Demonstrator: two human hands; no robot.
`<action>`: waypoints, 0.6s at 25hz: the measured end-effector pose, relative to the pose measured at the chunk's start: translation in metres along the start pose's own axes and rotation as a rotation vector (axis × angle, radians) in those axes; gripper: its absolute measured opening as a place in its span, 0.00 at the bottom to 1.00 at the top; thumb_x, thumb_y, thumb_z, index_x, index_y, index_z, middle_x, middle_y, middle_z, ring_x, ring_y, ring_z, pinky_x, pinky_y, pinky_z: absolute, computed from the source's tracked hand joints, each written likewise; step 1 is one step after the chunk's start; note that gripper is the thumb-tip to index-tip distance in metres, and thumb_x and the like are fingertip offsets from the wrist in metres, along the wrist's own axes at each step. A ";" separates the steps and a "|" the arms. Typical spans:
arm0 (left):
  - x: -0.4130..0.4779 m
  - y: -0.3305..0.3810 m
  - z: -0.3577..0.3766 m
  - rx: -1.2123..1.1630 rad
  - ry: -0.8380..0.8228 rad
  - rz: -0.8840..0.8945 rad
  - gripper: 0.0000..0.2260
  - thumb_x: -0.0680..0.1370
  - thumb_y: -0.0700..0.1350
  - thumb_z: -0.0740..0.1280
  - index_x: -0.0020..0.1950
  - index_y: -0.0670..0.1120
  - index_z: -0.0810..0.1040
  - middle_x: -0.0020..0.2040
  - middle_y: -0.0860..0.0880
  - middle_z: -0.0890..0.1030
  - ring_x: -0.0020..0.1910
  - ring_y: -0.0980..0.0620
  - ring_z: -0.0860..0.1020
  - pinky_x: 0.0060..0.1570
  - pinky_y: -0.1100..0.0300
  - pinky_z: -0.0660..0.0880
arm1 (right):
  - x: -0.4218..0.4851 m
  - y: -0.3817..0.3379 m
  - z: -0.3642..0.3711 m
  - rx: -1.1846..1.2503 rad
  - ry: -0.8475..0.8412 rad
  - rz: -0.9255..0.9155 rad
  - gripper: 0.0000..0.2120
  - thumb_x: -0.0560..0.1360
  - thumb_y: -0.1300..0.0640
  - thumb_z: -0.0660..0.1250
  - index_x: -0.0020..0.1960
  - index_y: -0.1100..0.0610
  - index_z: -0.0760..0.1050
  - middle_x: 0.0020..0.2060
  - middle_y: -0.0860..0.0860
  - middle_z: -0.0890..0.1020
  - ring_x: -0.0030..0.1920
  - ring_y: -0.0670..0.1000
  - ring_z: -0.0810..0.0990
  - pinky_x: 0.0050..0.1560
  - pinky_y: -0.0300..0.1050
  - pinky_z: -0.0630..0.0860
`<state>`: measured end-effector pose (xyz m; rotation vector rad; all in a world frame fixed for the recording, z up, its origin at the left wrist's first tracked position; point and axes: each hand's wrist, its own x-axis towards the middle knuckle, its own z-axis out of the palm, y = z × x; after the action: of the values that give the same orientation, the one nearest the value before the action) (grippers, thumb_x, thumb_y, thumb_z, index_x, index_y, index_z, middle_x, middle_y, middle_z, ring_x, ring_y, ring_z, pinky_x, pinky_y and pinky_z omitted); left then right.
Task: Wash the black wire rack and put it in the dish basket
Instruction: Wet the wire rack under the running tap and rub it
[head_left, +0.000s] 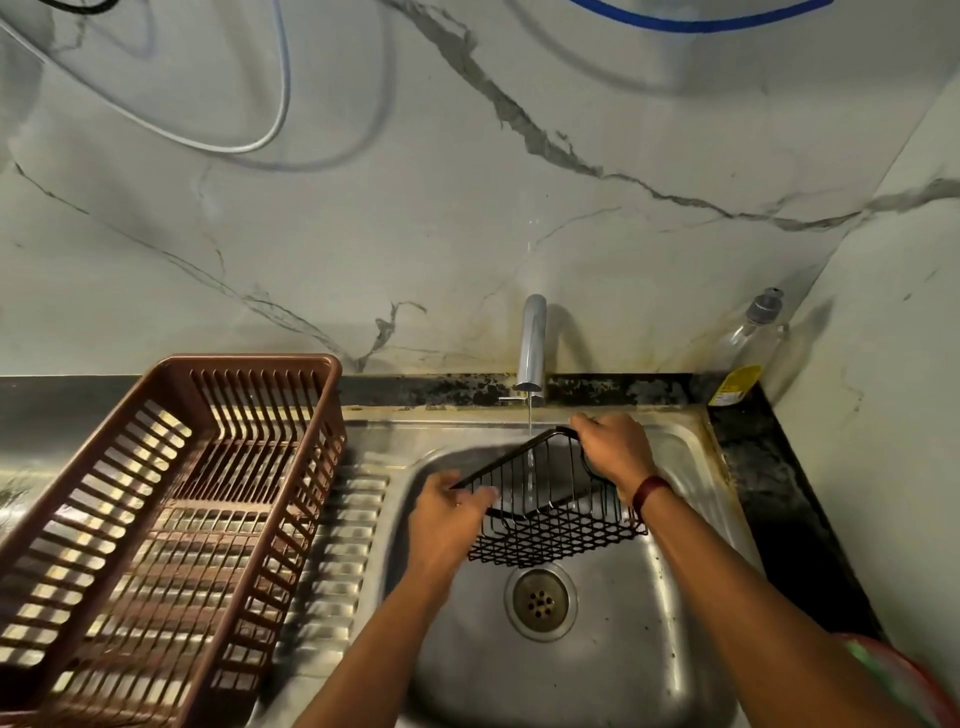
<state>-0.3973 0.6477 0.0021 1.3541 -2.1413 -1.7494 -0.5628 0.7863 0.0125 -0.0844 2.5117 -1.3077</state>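
1. The head camera is looking forward and steeply down from above the sink (597, 675), hanging close over the counter's front edge.
2. It is facing the marble-veined wall (519, 208), which is filling the upper half, with the faucet (532, 343) standing near the middle.
3. Its wide-angle lens is bowing straight lines and stretching the dish basket (249, 359) toward the lower left corner.
4. Both forearms are entering from the bottom edge, so the left hand (447, 512) and right hand (615, 447), gripping the black wire rack (550, 535), are sitting near the centre.
5. The framing is reaching rightward as far as a clear bottle (748, 343) in the wall corner.
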 end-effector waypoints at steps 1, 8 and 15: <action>-0.001 0.010 0.008 0.085 -0.033 0.017 0.27 0.74 0.55 0.75 0.68 0.49 0.70 0.60 0.50 0.80 0.55 0.51 0.79 0.52 0.58 0.74 | 0.001 -0.005 0.003 -0.013 -0.021 0.000 0.22 0.76 0.50 0.63 0.26 0.54 0.62 0.24 0.50 0.66 0.28 0.51 0.64 0.31 0.44 0.59; 0.020 -0.001 0.018 0.185 -0.046 -0.084 0.42 0.66 0.64 0.77 0.74 0.48 0.68 0.69 0.46 0.76 0.65 0.44 0.76 0.64 0.51 0.75 | 0.007 -0.032 0.028 -0.162 -0.115 -0.113 0.21 0.78 0.48 0.62 0.28 0.53 0.68 0.23 0.47 0.70 0.25 0.47 0.67 0.29 0.41 0.64; 0.017 -0.011 0.025 0.069 0.122 -0.175 0.30 0.57 0.60 0.69 0.56 0.49 0.83 0.46 0.47 0.85 0.47 0.44 0.85 0.46 0.47 0.85 | -0.036 -0.048 0.062 -0.630 -0.346 -0.638 0.26 0.80 0.37 0.44 0.67 0.51 0.67 0.64 0.53 0.74 0.64 0.54 0.72 0.65 0.58 0.66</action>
<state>-0.4145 0.6560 -0.0235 1.6663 -2.0933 -1.6133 -0.5147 0.7162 0.0265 -1.2112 2.5533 -0.5256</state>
